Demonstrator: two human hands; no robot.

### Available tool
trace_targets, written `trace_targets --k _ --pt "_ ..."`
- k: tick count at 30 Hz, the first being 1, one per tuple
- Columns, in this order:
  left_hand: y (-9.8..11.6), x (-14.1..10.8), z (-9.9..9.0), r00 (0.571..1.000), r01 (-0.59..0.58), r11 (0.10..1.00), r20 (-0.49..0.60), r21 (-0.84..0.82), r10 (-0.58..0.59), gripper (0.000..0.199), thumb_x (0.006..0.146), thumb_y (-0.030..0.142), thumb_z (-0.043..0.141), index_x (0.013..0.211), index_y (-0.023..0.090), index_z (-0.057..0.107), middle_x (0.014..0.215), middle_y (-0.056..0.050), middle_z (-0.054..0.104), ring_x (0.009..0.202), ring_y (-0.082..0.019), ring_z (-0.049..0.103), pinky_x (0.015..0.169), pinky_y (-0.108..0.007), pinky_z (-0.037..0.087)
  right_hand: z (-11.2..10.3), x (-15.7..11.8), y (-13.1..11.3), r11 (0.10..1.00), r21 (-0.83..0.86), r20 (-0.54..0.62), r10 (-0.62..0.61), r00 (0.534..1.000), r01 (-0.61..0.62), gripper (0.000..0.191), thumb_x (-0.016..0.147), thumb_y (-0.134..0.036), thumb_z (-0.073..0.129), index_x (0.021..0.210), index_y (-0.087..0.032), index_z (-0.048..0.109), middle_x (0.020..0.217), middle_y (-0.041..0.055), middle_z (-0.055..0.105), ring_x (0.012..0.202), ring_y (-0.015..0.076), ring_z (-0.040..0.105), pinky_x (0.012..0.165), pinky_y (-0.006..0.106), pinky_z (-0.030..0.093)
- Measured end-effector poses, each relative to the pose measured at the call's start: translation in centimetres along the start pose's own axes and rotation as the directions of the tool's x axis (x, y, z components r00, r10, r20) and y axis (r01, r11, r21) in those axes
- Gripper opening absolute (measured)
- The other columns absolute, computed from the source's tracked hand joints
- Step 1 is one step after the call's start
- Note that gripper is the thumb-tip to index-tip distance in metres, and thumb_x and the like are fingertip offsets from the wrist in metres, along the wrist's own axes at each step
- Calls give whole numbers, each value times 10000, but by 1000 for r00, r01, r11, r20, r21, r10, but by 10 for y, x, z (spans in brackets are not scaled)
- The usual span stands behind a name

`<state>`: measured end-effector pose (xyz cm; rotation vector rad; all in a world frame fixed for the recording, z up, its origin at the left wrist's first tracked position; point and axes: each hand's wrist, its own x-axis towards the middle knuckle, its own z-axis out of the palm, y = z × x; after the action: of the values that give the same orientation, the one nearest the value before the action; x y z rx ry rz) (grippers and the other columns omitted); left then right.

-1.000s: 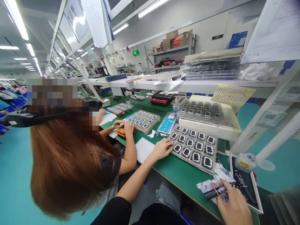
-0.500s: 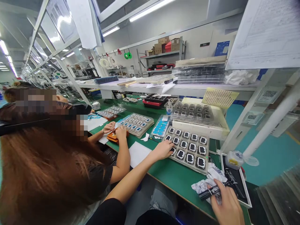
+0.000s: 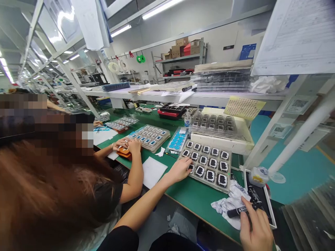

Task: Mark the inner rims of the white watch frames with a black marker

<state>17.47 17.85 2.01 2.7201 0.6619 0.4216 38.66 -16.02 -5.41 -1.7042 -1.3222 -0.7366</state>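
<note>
While our right hand (image 3: 258,226) pinches a marker (image 3: 234,212), our left hand (image 3: 180,170), grip unclear, could, by dragging, unseat parts (image 3: 200,171) beside it.

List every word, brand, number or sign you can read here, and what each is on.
"Mark", apparently: black marker in the right hand; any further letters are covered.
Too small or blurred to read: hanging sheet, yellow sheet, dark wall sign, pump bottle label, QR labels on the post.
</note>
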Motion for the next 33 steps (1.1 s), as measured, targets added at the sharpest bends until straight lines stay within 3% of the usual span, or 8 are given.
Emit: trace_targets --k 5,10,14,17,18,23,28,33 --pt "5 -16 14 987 -66 961 -160 -269 23 188 1104 315 677 1184 264 839 1229 -99 867 1176 -295 830 1111 -462 693 1 -11 -8 971 143 2 192 981 -190 419 1194 -276 650 1593 -294 779 1294 127 844 1059 348 808 902 458 629" --pt "13 -22 16 915 -48 819 -354 -572 -193 285 1058 553 766 1076 292 881 1124 -104 898 1018 -316 851 1009 -471 732 1 -24 -9 913 220 -127 376 918 -343 330 1211 -351 649 1479 -295 833 1305 98 863 1146 324 841 996 443 669" --pt "33 -11 7 861 -49 593 -334 -804 -383 492 973 691 887 1106 218 879 1031 -107 871 934 -294 853 832 -412 759 -2 -15 -9 761 362 -187 625 758 -538 466 1237 -465 625 1638 -250 726 1233 126 833 963 284 795 752 372 653" --pt "49 12 -3 858 -77 375 -253 -924 -447 653 874 767 962 1139 184 841 1000 -88 826 951 -294 855 711 -374 754 -6 14 -9 501 646 -80 794 603 -575 549 1223 -549 637 1693 -272 690 1247 130 823 962 286 784 720 373 660" --pt "53 23 -7 861 -84 307 -224 -948 -456 687 842 766 992 1157 177 829 1023 -85 818 959 -288 854 691 -359 749 -8 27 -9 422 729 -22 801 598 -539 546 1219 -547 631 1698 -290 688 1254 125 822 975 290 790 752 394 680" --pt "77 75 -19 900 -72 55 -89 -996 -426 778 733 640 1114 1264 152 821 1152 -116 838 983 -245 877 854 -344 752 -1 84 -1 327 799 155 698 699 -504 563 1161 -485 715 1683 -275 711 1258 158 850 923 288 816 718 403 702" --pt "95 102 0 939 -31 -11 -26 -999 -343 971 470 464 1226 1302 168 824 1279 -128 848 1019 -282 918 1005 -382 735 33 115 -5 518 677 162 590 791 -524 576 976 -527 992 1425 -229 788 1005 101 846 742 237 790 632 315 655" --pt "98 109 22 968 46 26 38 -999 -249 1032 355 462 1252 1238 164 810 1140 -117 859 829 -242 879 834 -378 740 67 138 -7 656 615 107 479 871 -436 375 1149 -593 784 1192 -221 779 805 14 752 689 185 725 689 295 629"
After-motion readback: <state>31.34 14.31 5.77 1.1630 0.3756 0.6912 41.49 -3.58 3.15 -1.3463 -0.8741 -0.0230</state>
